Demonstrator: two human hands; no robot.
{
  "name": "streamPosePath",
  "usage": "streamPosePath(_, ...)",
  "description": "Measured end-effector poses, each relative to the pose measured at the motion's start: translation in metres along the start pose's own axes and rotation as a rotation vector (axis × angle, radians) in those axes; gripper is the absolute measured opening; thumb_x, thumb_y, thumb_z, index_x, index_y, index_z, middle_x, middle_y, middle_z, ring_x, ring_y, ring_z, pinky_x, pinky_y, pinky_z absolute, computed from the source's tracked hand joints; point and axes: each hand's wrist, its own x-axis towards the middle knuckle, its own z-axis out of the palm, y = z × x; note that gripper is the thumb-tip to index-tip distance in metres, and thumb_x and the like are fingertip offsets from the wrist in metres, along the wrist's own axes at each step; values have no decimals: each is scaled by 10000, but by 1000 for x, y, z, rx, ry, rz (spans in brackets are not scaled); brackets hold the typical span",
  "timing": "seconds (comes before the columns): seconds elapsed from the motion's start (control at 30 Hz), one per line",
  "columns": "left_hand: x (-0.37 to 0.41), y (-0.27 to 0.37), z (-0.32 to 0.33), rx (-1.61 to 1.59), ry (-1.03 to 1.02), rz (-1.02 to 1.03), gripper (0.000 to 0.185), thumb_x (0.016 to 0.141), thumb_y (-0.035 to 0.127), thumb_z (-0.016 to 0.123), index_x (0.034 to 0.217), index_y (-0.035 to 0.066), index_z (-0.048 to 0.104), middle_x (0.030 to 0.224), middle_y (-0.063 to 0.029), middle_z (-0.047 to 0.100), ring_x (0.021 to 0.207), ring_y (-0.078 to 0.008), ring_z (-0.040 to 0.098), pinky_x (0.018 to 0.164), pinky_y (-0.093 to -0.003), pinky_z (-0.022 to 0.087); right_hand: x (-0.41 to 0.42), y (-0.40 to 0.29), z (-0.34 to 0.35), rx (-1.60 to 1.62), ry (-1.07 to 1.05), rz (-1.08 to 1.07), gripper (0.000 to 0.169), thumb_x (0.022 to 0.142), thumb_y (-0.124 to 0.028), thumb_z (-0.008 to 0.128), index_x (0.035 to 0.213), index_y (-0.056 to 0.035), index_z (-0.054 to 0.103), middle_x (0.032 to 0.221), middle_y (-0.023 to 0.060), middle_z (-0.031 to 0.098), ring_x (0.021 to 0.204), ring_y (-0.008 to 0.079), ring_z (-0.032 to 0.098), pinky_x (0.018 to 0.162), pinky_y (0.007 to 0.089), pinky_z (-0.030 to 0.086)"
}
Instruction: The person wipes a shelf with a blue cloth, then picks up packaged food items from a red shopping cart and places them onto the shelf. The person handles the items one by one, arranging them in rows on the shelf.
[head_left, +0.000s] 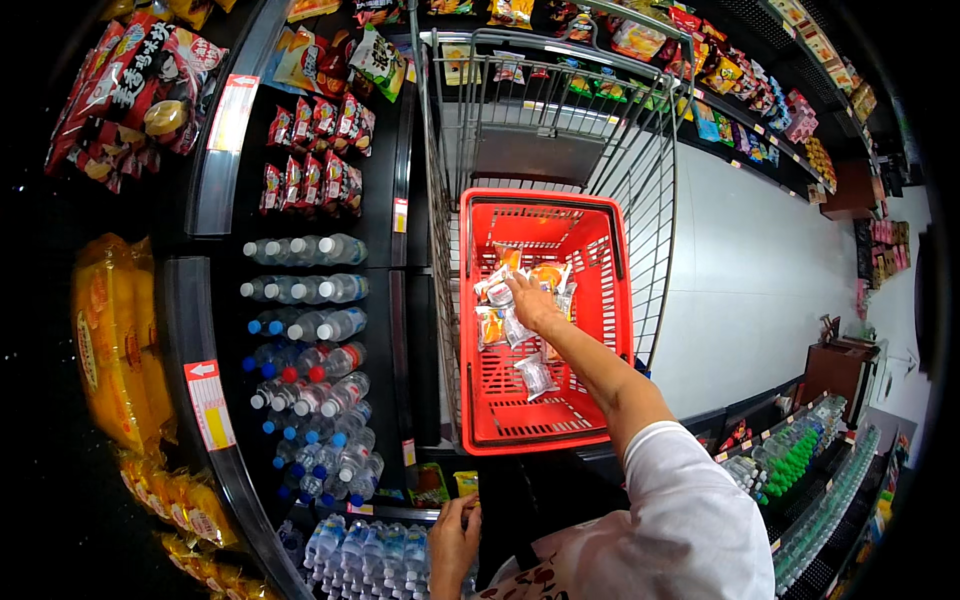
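My right hand (534, 301) reaches down into a red plastic shopping basket (544, 444). Its fingers are bent over small clear-and-orange snack packets (491, 327), touching the pile; whether they grip one is hidden. Another small packet (535, 376) lies nearer to me on the slotted basket floor. Low in the picture, my left hand (454, 534) is beside the shelf with its fingers curled. A small yellow packet (466, 483) shows just beyond its fingertips, and I cannot tell whether the hand holds it.
The basket sits in a metal wire shopping cart (652, 247). Left of it, black shelves (386, 300) hold plastic bottles (341, 322) and red snack bags (352, 124). Snack shelves (787, 157) curve along the far side. More bottles (795, 457) stand at right beside the pale floor (742, 270).
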Motion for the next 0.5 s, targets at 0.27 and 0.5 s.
streamPosePath(0.27, 1, -18, 16, -110, 13, -40, 237, 947, 89, 661, 1169, 5, 658, 1029, -161, 705, 884, -253, 721, 760, -341, 564, 2, -13, 24, -94, 120, -8, 285, 957, -150, 551, 1228, -78, 605, 1236, 213, 551, 1128, 381, 587, 924, 449, 565)
streamPosePath(0.5, 5, -19, 18, -108, 6, -29, 243, 954, 91, 654, 1180, 0, 656, 1023, -160, 700, 865, -249, 710, 756, -345, 561, 5, 0, 40, -198, 176, -58, 183, 911, -182, 610, 1067, -127, 687, 1137, 166, 587, 1100, 346, 599, 829, 445, 573)
